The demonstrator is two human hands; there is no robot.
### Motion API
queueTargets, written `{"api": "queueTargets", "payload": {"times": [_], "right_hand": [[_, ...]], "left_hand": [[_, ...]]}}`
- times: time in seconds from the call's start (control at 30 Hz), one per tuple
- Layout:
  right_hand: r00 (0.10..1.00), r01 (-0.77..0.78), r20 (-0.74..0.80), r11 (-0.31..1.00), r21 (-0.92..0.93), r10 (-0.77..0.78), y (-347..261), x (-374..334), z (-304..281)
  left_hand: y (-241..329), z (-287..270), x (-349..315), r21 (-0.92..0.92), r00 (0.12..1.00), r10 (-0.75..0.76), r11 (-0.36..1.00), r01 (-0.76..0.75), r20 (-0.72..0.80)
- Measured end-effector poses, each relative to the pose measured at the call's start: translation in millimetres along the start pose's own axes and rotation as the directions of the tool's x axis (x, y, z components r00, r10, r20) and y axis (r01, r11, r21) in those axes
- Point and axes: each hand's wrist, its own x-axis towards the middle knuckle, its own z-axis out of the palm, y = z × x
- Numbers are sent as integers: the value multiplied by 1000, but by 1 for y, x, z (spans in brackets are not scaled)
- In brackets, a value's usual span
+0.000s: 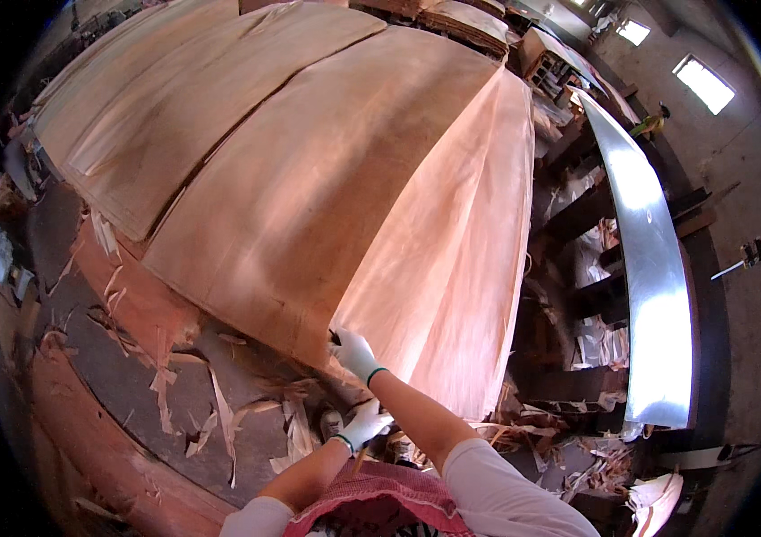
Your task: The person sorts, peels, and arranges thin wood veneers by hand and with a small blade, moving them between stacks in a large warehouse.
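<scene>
A broad stack of thin tan wood veneer sheets point(309, 179) lies before me. A paler, pinkish veneer sheet point(425, 259) covers its right side, narrow folds running along it. My right hand point(355, 352), in a white glove with a green cuff, is closed at that sheet's near left corner. A small dark thing shows at its fingertips; I cannot make out what it is. Lower and closer to me, my left hand point(364, 424), gloved alike, is closed just off the stack's near edge. A thin tan stick-like piece point(359, 462) shows below it, and what the fingers hold is hidden.
Right of the stack stands a long shiny metal-faced panel point(644, 268) beside dark beams point(586, 295). Torn veneer scraps point(215, 403) litter the floor at left and right. A curved reddish sheet point(103, 438) lies at lower left. More veneer piles point(465, 22) stand at the back.
</scene>
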Motion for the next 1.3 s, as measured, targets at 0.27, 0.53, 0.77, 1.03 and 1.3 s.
{"api": "queueTargets", "payload": {"times": [0.27, 0.53, 0.77, 1.03, 1.3], "right_hand": [[994, -108, 13, 987, 117, 108, -26, -44, -50], [840, -312, -435, 945, 101, 324, 39, -82, -63], [661, -449, -524, 843, 298, 537, 61, -108, -49], [699, -164, -563, 865, 474, 441, 74, -252, -199], [639, -206, -581, 840, 502, 504, 137, -539, -286]], "left_hand": [[-14, -6, -10, 219, 972, 209, 959, -182, -107], [33, -42, -38, 192, 970, 167, 972, -132, -179], [33, 48, -27, 174, 965, 90, 975, -136, 248], [-27, -59, -52, -369, 961, -256, 888, 276, 102], [-88, -82, -182, -755, 923, 265, 533, -383, -281]]}}
